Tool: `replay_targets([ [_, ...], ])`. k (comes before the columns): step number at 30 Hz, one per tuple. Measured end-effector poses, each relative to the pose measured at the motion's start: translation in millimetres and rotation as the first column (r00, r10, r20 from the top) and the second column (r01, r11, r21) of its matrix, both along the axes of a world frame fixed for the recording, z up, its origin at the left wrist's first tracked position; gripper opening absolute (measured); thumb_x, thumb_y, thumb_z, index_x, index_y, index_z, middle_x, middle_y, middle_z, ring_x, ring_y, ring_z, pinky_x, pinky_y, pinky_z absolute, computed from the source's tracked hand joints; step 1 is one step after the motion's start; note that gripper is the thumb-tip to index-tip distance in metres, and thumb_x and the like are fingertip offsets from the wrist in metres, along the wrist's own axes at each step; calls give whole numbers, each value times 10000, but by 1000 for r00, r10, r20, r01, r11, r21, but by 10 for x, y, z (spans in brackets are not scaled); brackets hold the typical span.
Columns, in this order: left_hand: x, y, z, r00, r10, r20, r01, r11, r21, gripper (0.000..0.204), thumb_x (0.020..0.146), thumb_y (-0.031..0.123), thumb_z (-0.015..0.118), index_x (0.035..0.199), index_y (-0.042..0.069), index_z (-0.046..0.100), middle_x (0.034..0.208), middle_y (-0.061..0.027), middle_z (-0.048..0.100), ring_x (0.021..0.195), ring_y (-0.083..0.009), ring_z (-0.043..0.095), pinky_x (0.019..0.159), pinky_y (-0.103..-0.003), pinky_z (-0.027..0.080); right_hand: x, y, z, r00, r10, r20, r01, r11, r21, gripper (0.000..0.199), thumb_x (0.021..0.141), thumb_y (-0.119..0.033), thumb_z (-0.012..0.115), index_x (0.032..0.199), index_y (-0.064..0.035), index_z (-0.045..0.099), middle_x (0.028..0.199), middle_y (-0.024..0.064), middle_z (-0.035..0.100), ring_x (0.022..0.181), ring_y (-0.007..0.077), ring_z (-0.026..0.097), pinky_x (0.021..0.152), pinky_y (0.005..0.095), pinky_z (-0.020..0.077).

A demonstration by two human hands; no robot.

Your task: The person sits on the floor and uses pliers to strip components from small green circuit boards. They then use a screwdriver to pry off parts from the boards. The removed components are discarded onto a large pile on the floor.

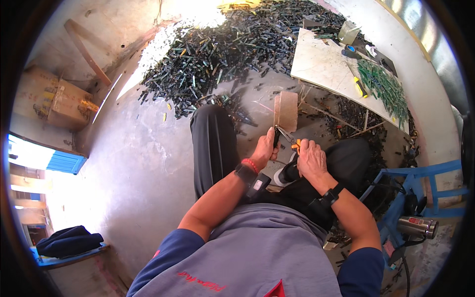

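Grey floor (138, 153), pale wall (118, 24), white table (316, 62)

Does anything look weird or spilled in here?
Yes: the big heap of dark, thin, strip-like pieces lies right on the smooth grey floor, its edge ragged, with a small yellow piece lying apart from it. It looks spilled, though the picture can't show whether someone piled it there on purpose.
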State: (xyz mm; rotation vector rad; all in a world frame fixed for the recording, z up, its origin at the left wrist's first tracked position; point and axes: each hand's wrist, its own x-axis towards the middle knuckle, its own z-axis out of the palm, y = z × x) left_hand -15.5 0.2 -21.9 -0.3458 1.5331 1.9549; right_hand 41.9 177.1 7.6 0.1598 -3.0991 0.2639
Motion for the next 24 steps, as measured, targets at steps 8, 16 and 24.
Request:
replay_targets([
  [8, 27, -19, 65, 998, -62, -20, 62, 998, -12, 598, 988, 582, 359, 720, 65, 496, 554, 14, 345, 452, -120, 297, 460, -279, 303, 157, -29, -128, 867, 177, 466, 336, 483, -808, 232, 787, -94, 571, 995, -15, 504, 771, 128, 563, 638, 259, 572, 572, 359, 465],
  [16, 53, -64, 275, 995, -97, -26, 101, 958, 269, 557, 1004, 556, 356, 698, 97, 433, 545, 38, 240, 444, -99, 212, 451, -268, 221, 277, -48, 340, 663, 581, 472, 726, -345, -594, 258, 767, -84, 546, 1021, -48, 524, 772, 33, 522, 629, 121, 501, 520, 272, 394],
  [24, 18, -46, 179, 1000, 9, -18, -5, 977, 213, 582, 992, 576, 381, 697, 78, 444, 546, 28, 279, 436, -101, 231, 433, -267, 213, 323, -100, 88, 950, 7, 313, 213, 720, -661, 296, 802, -147, 533, 1064, -9, 548, 893, 193, 660, 841, 380, 643, 751, 440, 499],
])
